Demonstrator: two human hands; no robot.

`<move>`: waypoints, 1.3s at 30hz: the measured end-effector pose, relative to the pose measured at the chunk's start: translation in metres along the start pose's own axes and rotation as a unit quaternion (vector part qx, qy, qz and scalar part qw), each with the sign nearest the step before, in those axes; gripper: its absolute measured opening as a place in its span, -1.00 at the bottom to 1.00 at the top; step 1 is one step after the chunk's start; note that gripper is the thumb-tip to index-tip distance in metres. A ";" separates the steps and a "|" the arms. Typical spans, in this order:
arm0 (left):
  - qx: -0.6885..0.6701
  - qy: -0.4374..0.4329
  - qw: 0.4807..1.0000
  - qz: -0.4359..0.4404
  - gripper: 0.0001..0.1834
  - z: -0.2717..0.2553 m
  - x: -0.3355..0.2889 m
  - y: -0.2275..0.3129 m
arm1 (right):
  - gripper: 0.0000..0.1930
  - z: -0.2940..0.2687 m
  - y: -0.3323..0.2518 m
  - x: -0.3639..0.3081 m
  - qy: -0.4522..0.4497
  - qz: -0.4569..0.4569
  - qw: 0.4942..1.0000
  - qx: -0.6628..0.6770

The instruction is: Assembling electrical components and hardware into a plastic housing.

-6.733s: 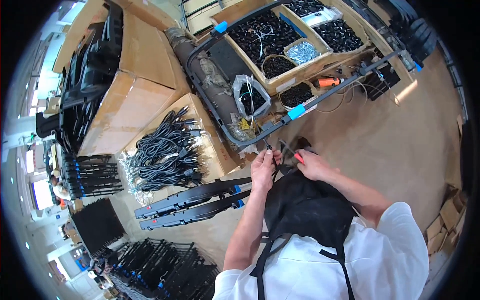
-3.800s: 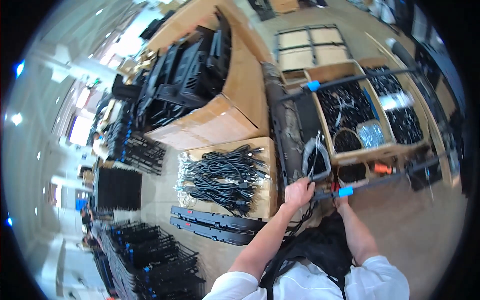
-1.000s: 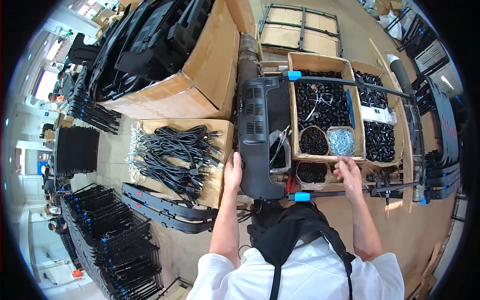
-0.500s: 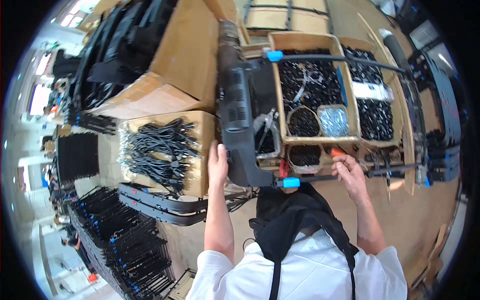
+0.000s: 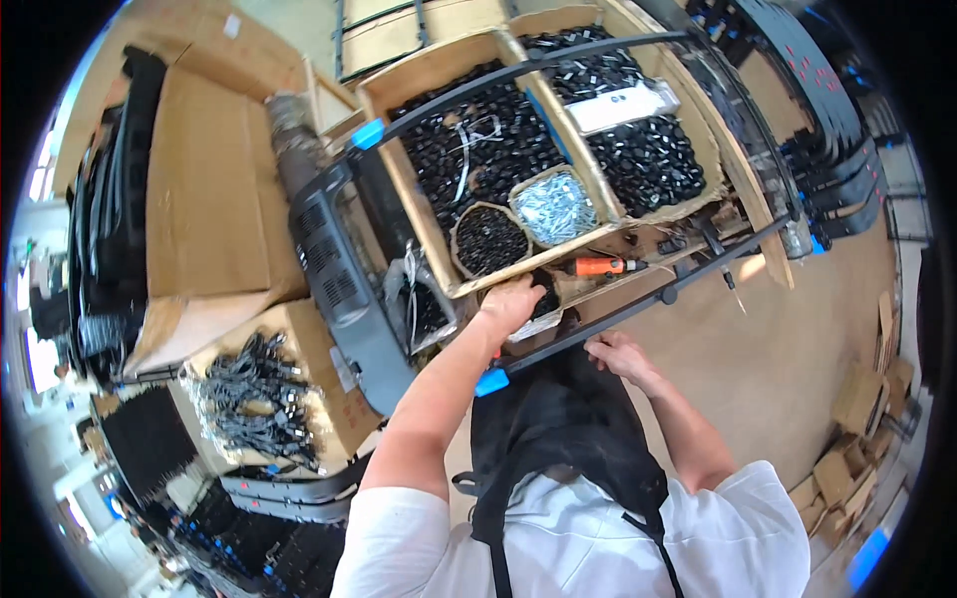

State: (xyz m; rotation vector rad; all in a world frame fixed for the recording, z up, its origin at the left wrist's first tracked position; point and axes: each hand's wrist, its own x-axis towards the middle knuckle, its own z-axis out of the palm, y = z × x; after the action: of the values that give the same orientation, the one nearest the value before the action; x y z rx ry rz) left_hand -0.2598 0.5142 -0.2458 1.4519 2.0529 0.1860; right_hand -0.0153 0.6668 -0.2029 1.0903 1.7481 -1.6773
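Observation:
My left hand [image 5: 511,305] reaches into a small tub of tiny black parts [image 5: 544,289] just in front of the wooden bin; its fingertips are hidden there. Closer to me and further right, my right hand [image 5: 616,355] has its fingers curled together beside the front bar of a black frame [image 5: 638,310]. Anything between those fingers is too small to make out. An orange power screwdriver [image 5: 601,266] lies on the ledge behind that bar, apart from both hands. Behind the left hand stand a round tub of black screws [image 5: 488,241] and a tub of silvery screws [image 5: 554,207].
The frame's dark vented panel [image 5: 334,261] stands to the left, with blue clips [image 5: 368,135] at its corners. Wooden bins of black parts [image 5: 648,164] fill the back. Bundled black cables [image 5: 261,399] lie on a carton at left; cardboard pieces [image 5: 842,478] lie at right.
My left hand has left the panel's side and gone into the small tub. My right hand has let go of the orange screwdriver and drawn nearer. The view has turned.

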 end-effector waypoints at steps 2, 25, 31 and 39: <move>0.101 -0.086 0.990 0.055 -0.49 0.012 0.013 -0.006 | -0.67 -0.009 0.029 0.032 0.026 0.034 0.997 0.066; -0.332 -0.172 0.913 -0.162 -0.75 0.034 0.028 -0.042 | -0.68 -0.047 0.008 0.136 0.098 0.000 0.704 0.704; -0.699 -0.196 0.622 -0.293 -0.80 0.016 0.020 -0.027 | -0.44 -0.028 0.022 0.051 0.076 -0.090 0.724 0.680; -0.806 -0.182 0.528 -0.197 -0.76 -0.022 -0.015 -0.010 | -0.27 -0.011 0.029 -0.074 0.202 -0.141 0.778 0.577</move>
State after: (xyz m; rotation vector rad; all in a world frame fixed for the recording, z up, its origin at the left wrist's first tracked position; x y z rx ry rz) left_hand -0.2764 0.5021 -0.2269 -0.2088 0.8831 1.0931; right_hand 0.0514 0.6600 -0.1597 1.8306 0.9399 -3.0318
